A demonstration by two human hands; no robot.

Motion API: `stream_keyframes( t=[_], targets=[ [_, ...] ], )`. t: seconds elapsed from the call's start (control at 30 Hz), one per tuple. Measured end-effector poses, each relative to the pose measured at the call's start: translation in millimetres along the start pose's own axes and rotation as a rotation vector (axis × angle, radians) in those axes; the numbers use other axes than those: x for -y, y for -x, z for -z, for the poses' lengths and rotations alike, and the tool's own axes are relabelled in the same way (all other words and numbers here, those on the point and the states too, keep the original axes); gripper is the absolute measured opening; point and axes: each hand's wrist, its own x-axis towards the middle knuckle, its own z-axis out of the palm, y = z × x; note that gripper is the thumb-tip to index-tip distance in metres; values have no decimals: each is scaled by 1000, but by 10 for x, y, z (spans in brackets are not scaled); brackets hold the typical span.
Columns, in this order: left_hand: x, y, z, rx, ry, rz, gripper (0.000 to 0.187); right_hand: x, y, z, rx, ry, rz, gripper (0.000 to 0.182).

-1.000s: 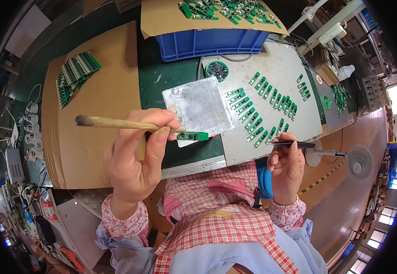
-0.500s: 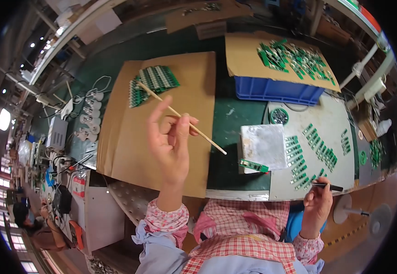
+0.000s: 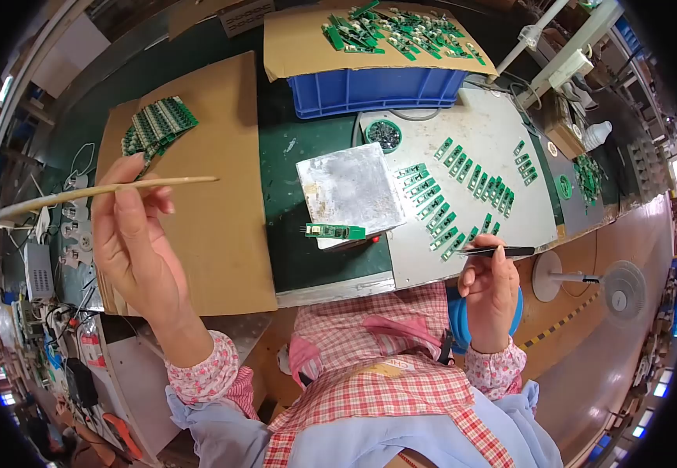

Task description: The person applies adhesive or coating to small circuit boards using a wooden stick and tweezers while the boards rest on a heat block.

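Note:
My left hand point(image 3: 139, 242) pinches a thin wooden stick point(image 3: 81, 193) above the cardboard sheet, the stick lying nearly level. In my right hand point(image 3: 491, 292) is a pair of black tweezers point(image 3: 514, 251), its tip pointing left toward the lower rows of small green circuit boards point(image 3: 436, 221) on the pale metal plate point(image 3: 416, 269). Between my hands stands a silver metal block point(image 3: 351, 187), and one green circuit board point(image 3: 335, 232) rests along its front edge. Behind my left hand, a batch of boards point(image 3: 159, 127) lies side by side on the cardboard sheet point(image 3: 225, 226).
A blue crate point(image 3: 373, 92) at the back carries cardboard point(image 3: 295, 47) heaped with loose boards. A round dish of small dark parts point(image 3: 384, 136) sits behind the block. White lamp-like parts point(image 3: 77, 234) stand at left, and a fan point(image 3: 623, 292) is at right.
The view has swung to the right, so the bench things appear farther left. The stick has turned from a slant to nearly level. Both hands keep their tools.

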Motion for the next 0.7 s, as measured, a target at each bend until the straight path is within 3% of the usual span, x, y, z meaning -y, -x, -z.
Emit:
stream_keyframes(
  t=[0.1, 0.23, 0.37, 0.7],
  targets=[
    [-77, 109, -229, 191, -8, -2, 22, 11, -3, -1, 1, -2, -3, 35],
    [-14, 301, -479, 291, 113, -18, 10, 21, -2, -4, -4, -6, 5, 35],
    [64, 399, -512, 421, -24, -34, 10, 4, -7, 23, -3, -7, 5, 35],
    [87, 428, -550, 462, -105, -50, 12, -11, -7, 28, -18, -6, 15, 35]
  ],
)
